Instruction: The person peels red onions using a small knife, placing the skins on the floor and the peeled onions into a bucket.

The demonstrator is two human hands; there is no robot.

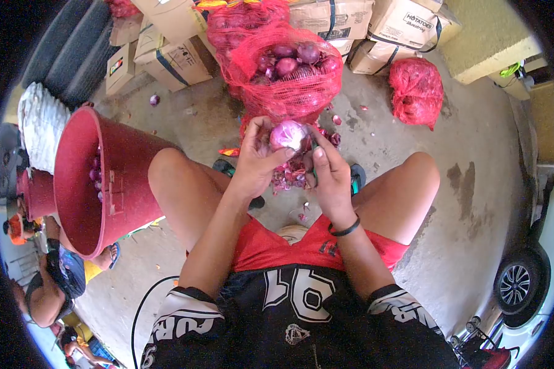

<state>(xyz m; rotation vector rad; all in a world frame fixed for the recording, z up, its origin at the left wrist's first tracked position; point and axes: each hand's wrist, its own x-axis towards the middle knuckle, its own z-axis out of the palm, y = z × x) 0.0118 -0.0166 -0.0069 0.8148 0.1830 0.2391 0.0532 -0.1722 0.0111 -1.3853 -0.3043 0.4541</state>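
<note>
My left hand (258, 157) is closed around a purple onion (287, 135), whose pale, shiny surface shows partly bared. Against its right side is my right hand (331, 175), fingers pinched on a small, thin tool with a dark green handle (315, 145); its working end is not clearly visible. Below the hands, loose onion skins (289, 178) lie in a heap on the floor between my feet. Just beyond my hands stands an opened red mesh sack (289, 92) with several whole onions (286, 66) in it.
On the left, a big red tub (79, 184) holds some onions. Cardboard boxes (178, 61) and a tied red mesh bag (416, 92) stand farther off. Other people (61, 270) sit at lower left. A car wheel (516, 283) is at right.
</note>
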